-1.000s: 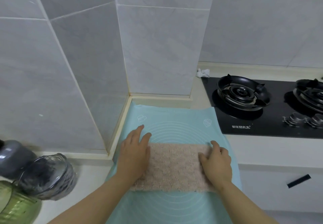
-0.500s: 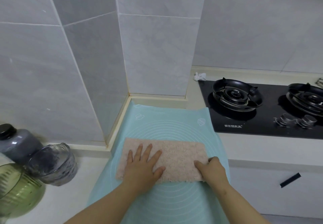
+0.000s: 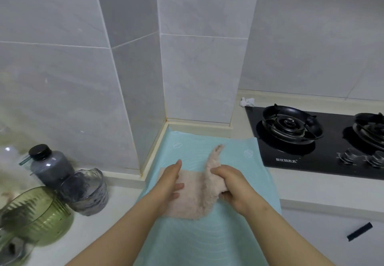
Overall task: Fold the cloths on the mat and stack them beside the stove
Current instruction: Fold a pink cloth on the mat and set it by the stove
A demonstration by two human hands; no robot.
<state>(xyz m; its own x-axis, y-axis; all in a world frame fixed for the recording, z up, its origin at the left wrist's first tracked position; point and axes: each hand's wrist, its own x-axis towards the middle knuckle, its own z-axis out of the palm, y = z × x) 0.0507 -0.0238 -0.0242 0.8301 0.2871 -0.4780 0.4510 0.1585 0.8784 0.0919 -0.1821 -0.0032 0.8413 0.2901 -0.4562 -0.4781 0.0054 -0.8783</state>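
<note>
I see the cloth (image 3: pixel 193 201) on the mat (image 3: pixel 207 243), long axis nine-to-three — my right hand (image 3: pixel 230 184) has its fingers curled round the raised three-o'clock end, my left hand (image 3: pixel 171 184) lies flat on the nine-o'clock half — I'd fold toward nine.

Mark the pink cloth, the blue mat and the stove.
pink cloth (image 3: pixel 193 200): head view, its flat middle.
blue mat (image 3: pixel 207 243): head view, bare near part.
stove (image 3: pixel 311 162): head view, black glass near its front edge.
</note>
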